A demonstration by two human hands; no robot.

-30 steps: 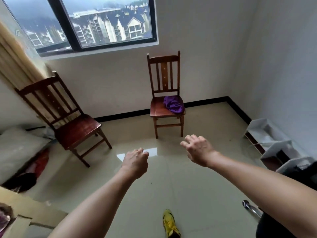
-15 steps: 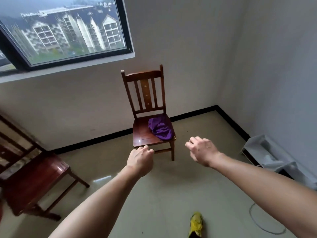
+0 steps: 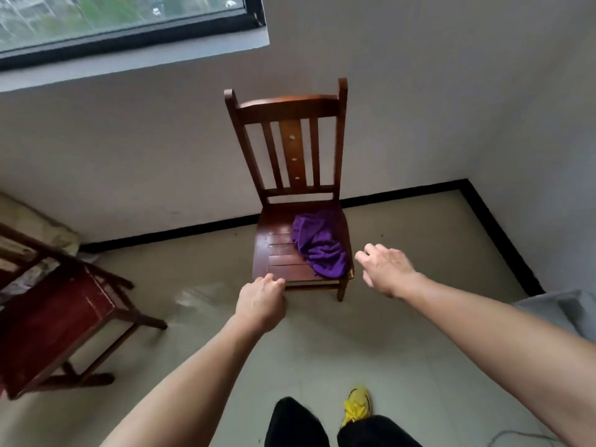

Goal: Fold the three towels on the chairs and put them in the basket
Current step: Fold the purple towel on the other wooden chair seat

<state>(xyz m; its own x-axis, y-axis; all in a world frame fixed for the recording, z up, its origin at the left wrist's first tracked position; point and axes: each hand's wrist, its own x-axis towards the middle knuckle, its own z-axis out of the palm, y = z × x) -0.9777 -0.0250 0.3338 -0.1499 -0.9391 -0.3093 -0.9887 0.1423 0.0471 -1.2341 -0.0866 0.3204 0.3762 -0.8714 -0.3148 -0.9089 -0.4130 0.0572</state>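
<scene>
A purple towel [image 3: 319,245] lies crumpled on the right half of the seat of a wooden chair [image 3: 283,111] that stands against the far wall. My left hand [image 3: 261,303] hovers in front of the seat's front left corner, its fingers curled loosely and holding nothing. Just right of the seat's front right corner, close to the towel without touching it, my right hand [image 3: 385,269] reaches forward with its fingers spread. No basket is in view.
A second wooden chair [image 3: 54,321] with a bare seat stands at the left. A window [image 3: 122,17] is high on the far wall. Grey material [image 3: 561,311] lies at the right edge. My yellow shoe [image 3: 356,404] shows at the bottom.
I have come closer to the chair with the purple towel, which now fills the centre of the view. Both hands are nearer its seat; the right hand's fingers have spread.
</scene>
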